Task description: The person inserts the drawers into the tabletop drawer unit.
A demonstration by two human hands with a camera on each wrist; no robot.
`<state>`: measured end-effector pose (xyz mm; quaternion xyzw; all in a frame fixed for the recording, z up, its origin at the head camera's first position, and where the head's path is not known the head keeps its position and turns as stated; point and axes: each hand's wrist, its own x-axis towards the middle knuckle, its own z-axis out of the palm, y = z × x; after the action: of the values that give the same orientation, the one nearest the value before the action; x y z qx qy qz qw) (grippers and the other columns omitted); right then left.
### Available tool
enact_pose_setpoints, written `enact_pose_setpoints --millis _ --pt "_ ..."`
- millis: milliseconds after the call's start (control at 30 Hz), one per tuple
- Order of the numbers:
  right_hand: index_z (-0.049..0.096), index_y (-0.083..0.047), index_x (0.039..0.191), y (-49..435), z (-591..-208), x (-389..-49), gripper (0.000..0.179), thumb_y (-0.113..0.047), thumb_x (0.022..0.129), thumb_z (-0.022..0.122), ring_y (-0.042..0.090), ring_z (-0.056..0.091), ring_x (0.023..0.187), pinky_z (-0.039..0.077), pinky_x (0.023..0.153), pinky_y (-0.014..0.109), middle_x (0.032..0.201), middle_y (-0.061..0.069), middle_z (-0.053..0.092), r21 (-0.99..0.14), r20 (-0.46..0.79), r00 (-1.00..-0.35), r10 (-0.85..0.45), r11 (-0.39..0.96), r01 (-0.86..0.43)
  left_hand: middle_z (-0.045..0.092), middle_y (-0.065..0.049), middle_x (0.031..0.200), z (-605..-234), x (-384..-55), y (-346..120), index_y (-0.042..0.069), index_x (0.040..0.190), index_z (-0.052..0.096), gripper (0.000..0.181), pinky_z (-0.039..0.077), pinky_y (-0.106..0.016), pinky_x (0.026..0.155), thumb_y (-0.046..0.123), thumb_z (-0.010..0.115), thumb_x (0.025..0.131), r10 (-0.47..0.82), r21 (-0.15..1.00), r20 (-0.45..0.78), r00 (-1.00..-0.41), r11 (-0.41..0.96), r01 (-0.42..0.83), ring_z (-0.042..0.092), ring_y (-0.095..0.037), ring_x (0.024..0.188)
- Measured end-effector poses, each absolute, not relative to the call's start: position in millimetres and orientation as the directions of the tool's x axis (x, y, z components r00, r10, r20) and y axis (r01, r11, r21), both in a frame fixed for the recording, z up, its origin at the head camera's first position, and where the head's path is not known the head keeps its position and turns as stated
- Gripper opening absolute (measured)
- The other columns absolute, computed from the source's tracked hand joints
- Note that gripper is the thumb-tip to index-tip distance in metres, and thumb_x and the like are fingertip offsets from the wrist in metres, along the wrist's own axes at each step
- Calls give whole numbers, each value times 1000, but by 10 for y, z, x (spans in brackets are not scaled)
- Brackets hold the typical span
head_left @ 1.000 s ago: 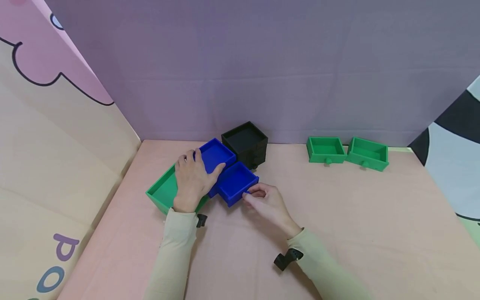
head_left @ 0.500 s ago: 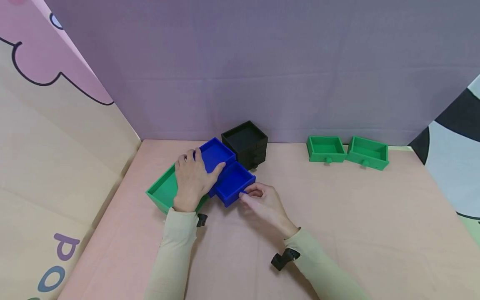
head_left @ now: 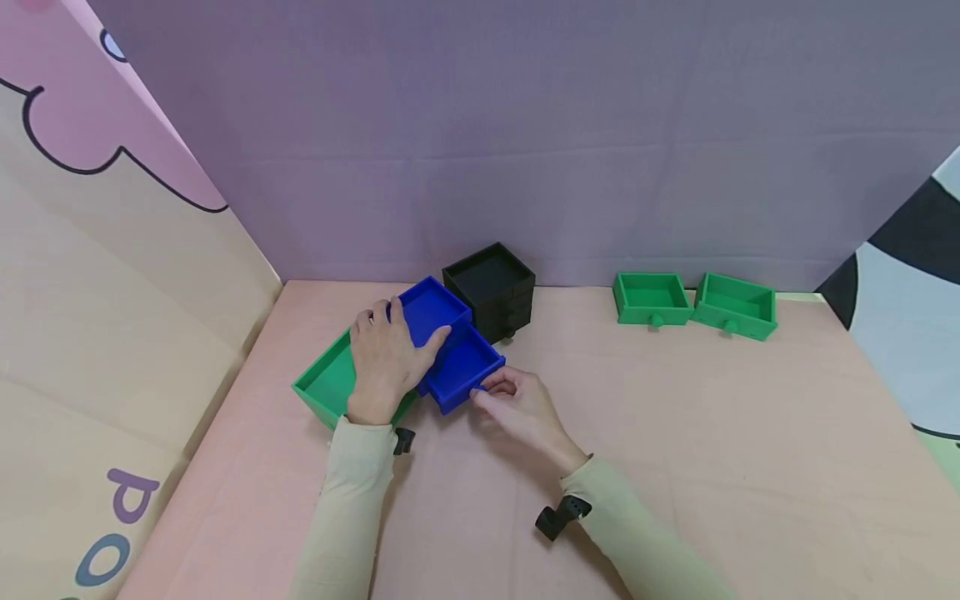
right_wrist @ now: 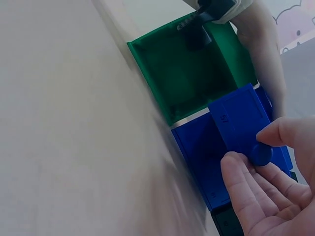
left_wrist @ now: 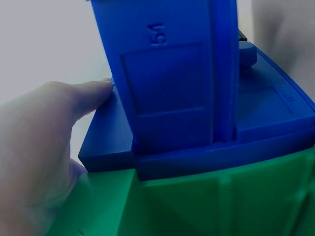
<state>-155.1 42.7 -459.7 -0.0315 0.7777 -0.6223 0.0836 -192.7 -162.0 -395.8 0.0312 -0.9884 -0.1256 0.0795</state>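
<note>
A small blue drawer (head_left: 467, 367) with a round knob juts partly out of a blue cabinet (head_left: 429, 310). My right hand (head_left: 525, 408) pinches the drawer's knob between thumb and fingers; the right wrist view shows the blue knob (right_wrist: 261, 154) there. Across the left side of the blue cabinet lies my left hand (head_left: 386, 358), fingers extended and thumb spread over its top. In the left wrist view the thumb (left_wrist: 93, 96) touches the cabinet's edge, and the fingertips are hidden. Beneath the left hand stands an open-fronted green cabinet (head_left: 326, 385), against the blue one.
A black cabinet (head_left: 491, 287) with small knobs stands right behind the blue one, near the back wall. Farther right, two green drawers (head_left: 652, 298) sit side by side along the wall on the pink tabletop (head_left: 712, 458).
The blue drawer has slid slightly farther into the blue cabinet, towards the left, with my right hand on its knob. My left hand has stayed in place.
</note>
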Motion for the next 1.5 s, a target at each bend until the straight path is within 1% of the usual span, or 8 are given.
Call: enact_pose_setpoints --millis 300,500,633,767,1033,1233,1333,1500 --pt "69 2 109 432 -4670 -1590 22 -15 96 76 30 79 81 67 74 41 99 17 77 -984 -96 -983 -157 162 70 47 -27 159 -3963 -1918 -1606 -2 161 39 100 35 -61 125 75 51 98 -83 256 146 -986 966 -44 45 -50 145" --pt "73 -2 113 508 -4697 -1533 23 -18 97 78 24 79 86 64 72 29 103 15 78 -974 -19 -986 -165 227 -19 46 -27 160 -3963 -1918 -1588 -1 161 38 100 34 -61 125 75 50 98 -82 257 140 -987 965 -44 45 -50 145" --pt "75 -7 112 539 -4692 -1485 20 -20 97 79 20 79 89 63 76 23 103 10 81 -945 66 -987 -148 309 -110 46 -27 160 -3955 -1917 -1589 -1 161 39 99 35 -61 125 75 50 99 -85 256 138 -987 965 -47 45 -50 145" --pt "77 -8 112 529 -4683 -1464 19 -19 97 79 21 80 89 65 78 26 103 9 81 -928 108 -984 -140 340 -151 46 -27 160 -3945 -1914 -1597 -1 162 38 100 35 -61 125 75 50 99 -84 251 134 -987 967 -48 45 -50 145" --pt "76 -4 111 455 -4675 -1452 16 -11 96 79 29 81 88 65 73 26 102 15 81 -959 90 -990 -107 258 -115 47 -28 159 -3947 -1912 -1608 -2 161 39 99 36 -62 124 74 51 98 -85 256 146 -986 965 -45 46 -51 145" --pt "75 -1 109 397 -4688 -1467 15 -7 96 78 37 80 87 67 72 35 99 19 80 -976 75 -993 -89 197 -91 46 -27 160 -3960 -1911 -1603 -2 161 39 100 35 -62 125 75 51 98 -79 253 142 -987 966 -41 45 -51 145" --pt "74 0 109 375 -4680 -1471 15 -6 96 78 38 80 86 67 73 38 98 19 80 -978 75 -993 -88 188 -90 47 -27 159 -3965 -1910 -1608 -2 161 40 99 35 -62 125 75 52 98 -82 261 150 -985 964 -41 45 -51 145" --pt "75 -1 109 344 -4652 -1475 16 -9 96 79 35 80 88 66 73 34 98 17 81 -977 64 -994 -88 197 -81 48 -27 158 -3968 -1914 -1617 -2 159 41 99 35 -61 124 74 53 98 -82 266 165 -983 963 -36 46 -51 144"
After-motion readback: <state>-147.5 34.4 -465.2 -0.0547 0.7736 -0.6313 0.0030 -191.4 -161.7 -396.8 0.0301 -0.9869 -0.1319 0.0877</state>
